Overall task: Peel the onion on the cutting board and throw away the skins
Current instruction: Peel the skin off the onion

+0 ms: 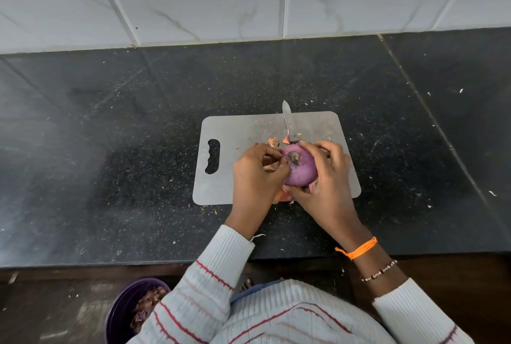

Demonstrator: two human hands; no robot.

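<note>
Right hand (323,177) cups the onion (300,166); left hand (257,169) pinches skin (272,162) near the root. Risks: onion slipping, scraps scattering on the tabletop (110,122), knife (287,119) close behind.

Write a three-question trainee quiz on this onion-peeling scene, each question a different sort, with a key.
1. True or false: the right hand holds the onion above the cutting board.
2. Where does the knife lie? A) on the floor B) on the board's far side, tip past the edge C) in the left hand
3. Fill in: the purple bin on the floor already holds onion ____.

Key: 1 true; 2 B; 3 skins.
</note>
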